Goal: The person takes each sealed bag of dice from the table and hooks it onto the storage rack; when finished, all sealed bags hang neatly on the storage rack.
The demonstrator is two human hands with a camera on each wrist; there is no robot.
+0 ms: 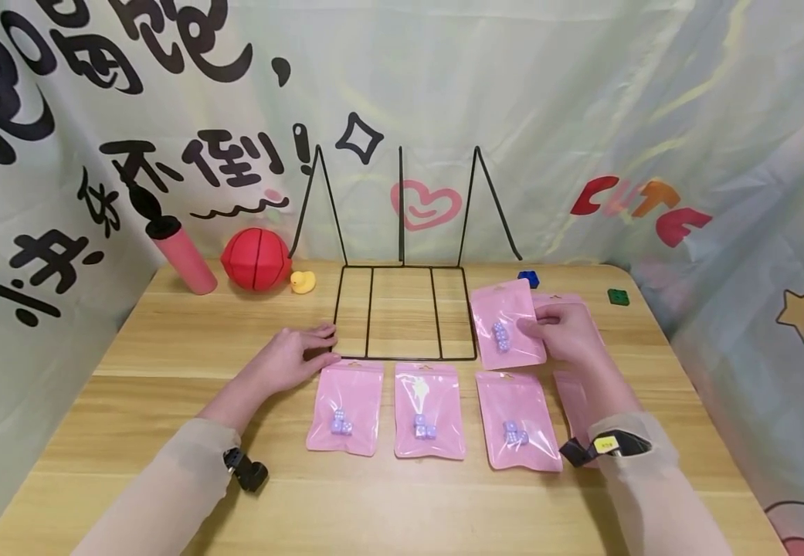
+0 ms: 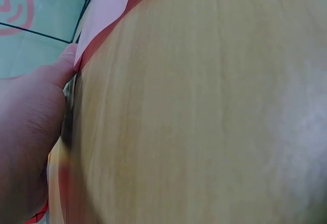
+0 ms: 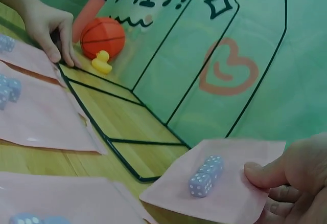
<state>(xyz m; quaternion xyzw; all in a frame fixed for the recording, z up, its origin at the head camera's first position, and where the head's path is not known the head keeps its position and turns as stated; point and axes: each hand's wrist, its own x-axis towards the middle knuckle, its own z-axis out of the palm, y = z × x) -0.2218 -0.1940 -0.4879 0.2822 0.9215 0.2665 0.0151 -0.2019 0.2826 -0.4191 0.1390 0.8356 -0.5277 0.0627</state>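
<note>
My right hand (image 1: 568,332) pinches the side edge of a pink zip bag (image 1: 495,309), thumb on its front face. Lilac dice with white dots (image 3: 206,175) show through it in a row. The bag is tilted up beside the right end of a black wire rack (image 1: 402,359). At the rack's front left corner my left hand (image 1: 297,357) holds the frame between thumb and fingers. In the left wrist view its thumb (image 2: 66,60) is right at the corner of a pink bag (image 2: 107,14).
Pink bags with dice lie along the rack's front: a left one (image 1: 332,386), a middle one (image 1: 436,386) and a right one (image 1: 513,394). More are partly under my right arm. Behind stand a pink pump (image 1: 189,259), red ball (image 1: 256,259), yellow duck (image 1: 302,282), blue block (image 1: 529,278) and green block (image 1: 619,296).
</note>
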